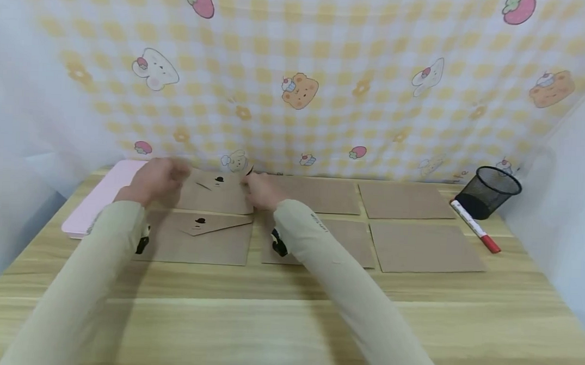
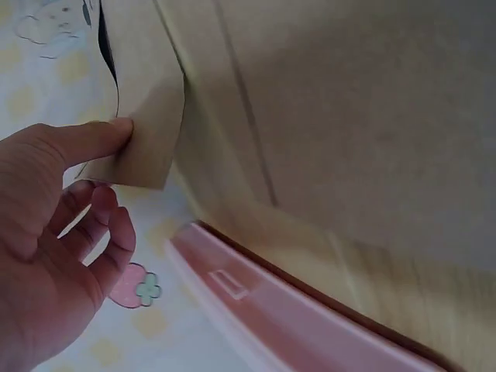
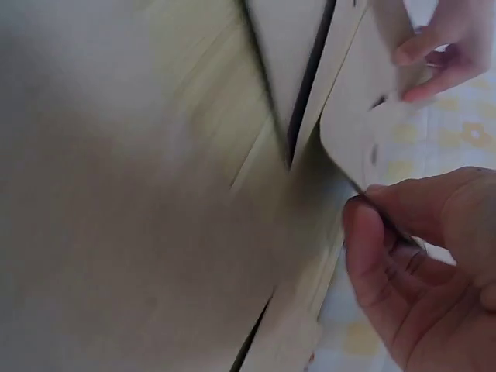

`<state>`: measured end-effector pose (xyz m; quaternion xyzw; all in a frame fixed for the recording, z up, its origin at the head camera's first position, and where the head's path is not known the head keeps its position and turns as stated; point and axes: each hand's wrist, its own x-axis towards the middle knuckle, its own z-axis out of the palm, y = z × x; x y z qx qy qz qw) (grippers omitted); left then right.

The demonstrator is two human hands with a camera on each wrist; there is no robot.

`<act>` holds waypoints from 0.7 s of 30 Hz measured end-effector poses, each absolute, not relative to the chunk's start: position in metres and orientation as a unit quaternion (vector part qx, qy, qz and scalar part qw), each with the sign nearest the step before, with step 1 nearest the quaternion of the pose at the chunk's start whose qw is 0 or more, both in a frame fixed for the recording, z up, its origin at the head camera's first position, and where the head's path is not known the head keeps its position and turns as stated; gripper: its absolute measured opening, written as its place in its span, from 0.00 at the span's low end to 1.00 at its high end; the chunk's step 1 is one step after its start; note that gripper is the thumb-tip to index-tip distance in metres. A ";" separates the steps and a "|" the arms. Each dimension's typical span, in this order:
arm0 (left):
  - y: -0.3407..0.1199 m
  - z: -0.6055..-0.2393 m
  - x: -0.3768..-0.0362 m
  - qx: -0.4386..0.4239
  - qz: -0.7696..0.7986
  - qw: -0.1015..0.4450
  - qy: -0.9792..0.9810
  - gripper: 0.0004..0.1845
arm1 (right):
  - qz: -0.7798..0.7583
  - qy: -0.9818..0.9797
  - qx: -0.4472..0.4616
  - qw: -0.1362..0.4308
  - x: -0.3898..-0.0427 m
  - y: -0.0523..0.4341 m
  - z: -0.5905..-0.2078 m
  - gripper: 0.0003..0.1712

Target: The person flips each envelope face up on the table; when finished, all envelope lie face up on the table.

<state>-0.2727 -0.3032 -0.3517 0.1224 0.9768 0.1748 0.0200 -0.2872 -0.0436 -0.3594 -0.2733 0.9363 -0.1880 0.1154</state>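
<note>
Both hands are on a brown kraft envelope (image 1: 213, 198) in the back row at the left, its face printed with a small black hat. At its left end, my left hand (image 1: 156, 179) pinches the paper between thumb and fingers, as the left wrist view shows with the envelope's end (image 2: 151, 143). My right hand (image 1: 264, 191) pinches the opposite upper corner; in the right wrist view the envelope's edge (image 3: 353, 132) bends up from those fingertips. Just in front lies another envelope (image 1: 196, 249), its pointed flap with a hat print slightly raised.
Several more brown envelopes (image 1: 427, 248) lie in two rows to the right. A pink tray-like box (image 1: 100, 201) stands at the left edge. At right are a black mesh pen cup (image 1: 490, 191) and a white marker with a red cap (image 1: 474, 225). A checked curtain (image 1: 345, 108) hangs behind.
</note>
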 end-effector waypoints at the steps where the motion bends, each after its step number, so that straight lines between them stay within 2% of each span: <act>1: -0.303 -0.353 -0.274 0.113 0.172 0.034 0.978 0.18 | -0.174 0.940 -0.272 0.108 -0.287 -0.045 -0.360 0.23; 4: -0.303 -0.356 -0.276 0.095 0.156 0.062 0.981 0.17 | -0.157 0.946 -0.260 0.112 -0.285 -0.048 -0.361 0.22; 10: -0.302 -0.357 -0.276 0.075 0.122 0.074 0.987 0.17 | -0.117 0.955 -0.252 0.100 -0.287 -0.051 -0.360 0.14; 14: -0.298 -0.363 -0.273 0.057 0.104 0.088 0.989 0.18 | -0.111 0.964 -0.217 0.109 -0.287 -0.051 -0.361 0.13; 16: -0.292 -0.364 -0.269 0.048 0.088 0.089 0.991 0.18 | -0.141 0.961 -0.204 0.121 -0.285 -0.043 -0.357 0.14; 19: -0.286 -0.364 -0.259 0.039 0.076 0.076 0.993 0.18 | -0.199 0.947 -0.223 0.116 -0.279 -0.021 -0.344 0.08; 21: -0.281 -0.361 -0.254 0.032 0.078 0.064 0.994 0.17 | -0.246 0.934 -0.240 0.095 -0.272 0.003 -0.333 0.12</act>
